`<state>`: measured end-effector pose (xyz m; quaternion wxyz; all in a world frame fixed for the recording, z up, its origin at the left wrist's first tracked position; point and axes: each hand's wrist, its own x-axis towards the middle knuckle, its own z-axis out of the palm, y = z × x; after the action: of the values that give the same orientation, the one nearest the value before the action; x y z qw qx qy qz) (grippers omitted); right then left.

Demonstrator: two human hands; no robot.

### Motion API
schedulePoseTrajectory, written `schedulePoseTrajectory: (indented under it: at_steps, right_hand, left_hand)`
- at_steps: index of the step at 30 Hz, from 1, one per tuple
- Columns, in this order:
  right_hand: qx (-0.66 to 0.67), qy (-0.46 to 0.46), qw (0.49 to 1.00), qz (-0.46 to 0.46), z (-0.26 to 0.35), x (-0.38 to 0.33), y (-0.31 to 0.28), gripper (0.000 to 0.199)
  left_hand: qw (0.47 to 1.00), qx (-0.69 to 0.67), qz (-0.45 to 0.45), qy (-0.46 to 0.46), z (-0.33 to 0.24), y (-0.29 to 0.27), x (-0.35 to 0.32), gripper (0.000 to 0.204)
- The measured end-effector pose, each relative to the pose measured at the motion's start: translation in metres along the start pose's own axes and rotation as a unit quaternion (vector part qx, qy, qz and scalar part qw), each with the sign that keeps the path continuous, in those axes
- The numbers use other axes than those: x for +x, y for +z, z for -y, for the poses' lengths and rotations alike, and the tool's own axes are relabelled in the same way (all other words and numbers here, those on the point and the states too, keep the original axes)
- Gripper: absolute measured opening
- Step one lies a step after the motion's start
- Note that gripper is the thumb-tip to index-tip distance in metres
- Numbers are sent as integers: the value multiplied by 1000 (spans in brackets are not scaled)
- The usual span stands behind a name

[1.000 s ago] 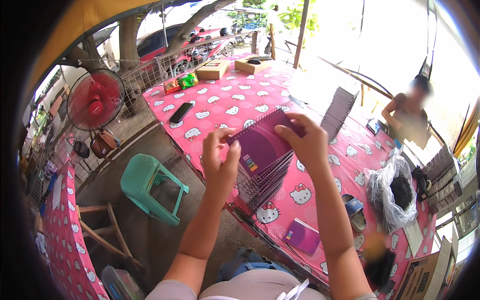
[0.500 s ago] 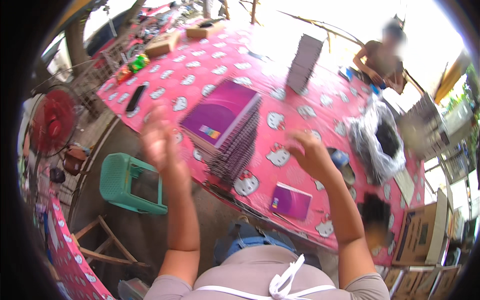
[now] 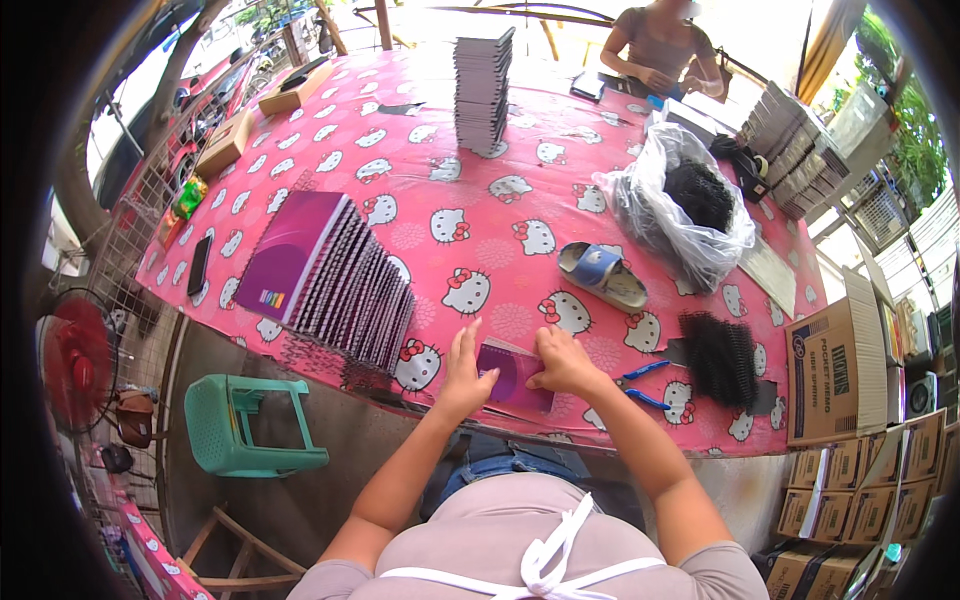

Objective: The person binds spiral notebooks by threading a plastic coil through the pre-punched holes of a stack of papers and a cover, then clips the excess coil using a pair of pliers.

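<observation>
A small purple notebook [image 3: 515,378] lies near the front edge of the table, between my hands. My left hand [image 3: 466,380] is at its left side, fingers stretched out and thumb near the cover. From the right, my right hand [image 3: 563,362] grips the notebook's edge, with its thumb on the cover and its fingers bent. Left of my hands stands a tall stack of purple spiral notebooks [image 3: 290,250]. Blue-handled pliers [image 3: 645,384] lie right of my right hand, beside a bundle of black spiral coils [image 3: 716,360].
A blue slipper [image 3: 603,275] and a clear plastic bag [image 3: 640,205] of black coils sit on the pink tablecloth [image 3: 500,250]. Another notebook stack [image 3: 482,95] stands farther back. A green stool [image 3: 250,425] is at left, cardboard boxes [image 3: 830,375] at right. Across the table is a person [image 3: 665,50].
My hands were raised and apart; both have come down and together at the small notebook, the right now gripping it. The view has turned, so the table's things appear shifted.
</observation>
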<state>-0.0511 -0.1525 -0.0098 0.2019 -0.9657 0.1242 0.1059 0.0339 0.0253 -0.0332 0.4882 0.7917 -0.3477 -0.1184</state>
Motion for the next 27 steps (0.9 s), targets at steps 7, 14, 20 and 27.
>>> schedulePoseTrajectory:
  at_steps: [7, 14, 20, 27]
  right_hand:
    - [227, -136, 939, -218, 6, -32, 15, 55]
    - [498, -30, 835, -231, -8, -18, 38, 39]
    - [489, -32, 820, -297, -9, -16, 79, 36]
    - [165, 6, 900, -403, -102, -71, -25, 17]
  left_hand:
    - [995, -67, -27, 68, -2, 8, -13, 78]
    - [985, -12, -66, 161, 5, 16, -13, 60]
    - [957, 140, -221, 126, -36, 31, -22, 45]
    - [974, 192, -41, 113, -54, 28, 13, 7]
